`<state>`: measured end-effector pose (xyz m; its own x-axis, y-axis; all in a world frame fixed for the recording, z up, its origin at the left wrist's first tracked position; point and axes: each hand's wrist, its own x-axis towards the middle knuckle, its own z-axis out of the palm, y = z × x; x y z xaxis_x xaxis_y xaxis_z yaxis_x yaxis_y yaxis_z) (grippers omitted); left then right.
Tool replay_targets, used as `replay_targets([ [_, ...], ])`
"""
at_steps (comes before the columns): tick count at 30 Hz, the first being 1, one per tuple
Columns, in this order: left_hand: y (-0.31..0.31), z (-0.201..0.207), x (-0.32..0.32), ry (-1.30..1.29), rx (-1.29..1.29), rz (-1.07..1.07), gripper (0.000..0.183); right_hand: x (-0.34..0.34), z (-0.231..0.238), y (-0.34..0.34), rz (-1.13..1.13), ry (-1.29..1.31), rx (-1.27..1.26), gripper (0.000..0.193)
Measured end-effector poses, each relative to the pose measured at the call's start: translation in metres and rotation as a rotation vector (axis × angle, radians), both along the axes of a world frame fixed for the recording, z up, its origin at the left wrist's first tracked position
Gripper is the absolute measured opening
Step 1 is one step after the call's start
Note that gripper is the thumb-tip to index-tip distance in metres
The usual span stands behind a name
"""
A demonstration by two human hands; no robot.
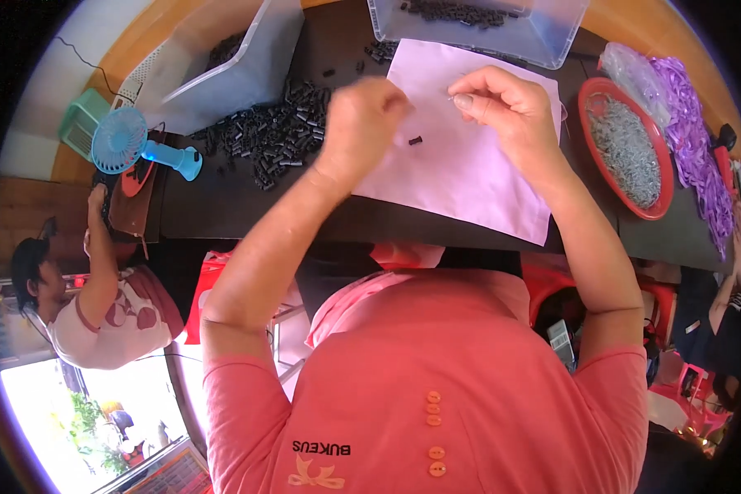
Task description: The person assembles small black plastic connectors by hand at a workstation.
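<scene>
Head view: the fingers (466, 97) of the right hand (502, 103) are pinched together on something thin and pale, too small to tell; the left hand (358, 115) is blurred and curled, its fingers closed as far as shows, contents unclear; a small black tube (416, 141) lies loose on the pink sheet (461, 173) between both hands, below them, long axis roughly left-right, slightly nearer the left; the heap of black tubes (276, 136) covers the worktop (222, 206) further left.

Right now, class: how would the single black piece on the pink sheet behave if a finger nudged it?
The black piece looks like a short cylinder, so it would probably roll. It seems tiny and light, likely skidding easily on the smooth pink sheet. It looks stiff, like the pile nearby.
</scene>
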<state>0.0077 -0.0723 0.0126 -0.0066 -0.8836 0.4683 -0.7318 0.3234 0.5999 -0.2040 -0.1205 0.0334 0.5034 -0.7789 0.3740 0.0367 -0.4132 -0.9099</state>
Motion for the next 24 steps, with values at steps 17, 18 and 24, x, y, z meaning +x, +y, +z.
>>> replay_targets([
  [17,-0.036,0.031,0.026,0.403,0.377,0.074,0.018,-0.005,0.005,0.0,-0.02,-0.019,-0.033,0.005],
  [18,-0.021,0.036,0.015,0.824,0.474,-0.009,0.018,-0.005,0.005,0.002,-0.009,-0.026,-0.048,0.005],
  [24,0.019,0.02,-0.015,1.354,0.558,-0.294,0.021,0.005,0.005,0.011,0.02,0.003,-0.223,0.005],
])
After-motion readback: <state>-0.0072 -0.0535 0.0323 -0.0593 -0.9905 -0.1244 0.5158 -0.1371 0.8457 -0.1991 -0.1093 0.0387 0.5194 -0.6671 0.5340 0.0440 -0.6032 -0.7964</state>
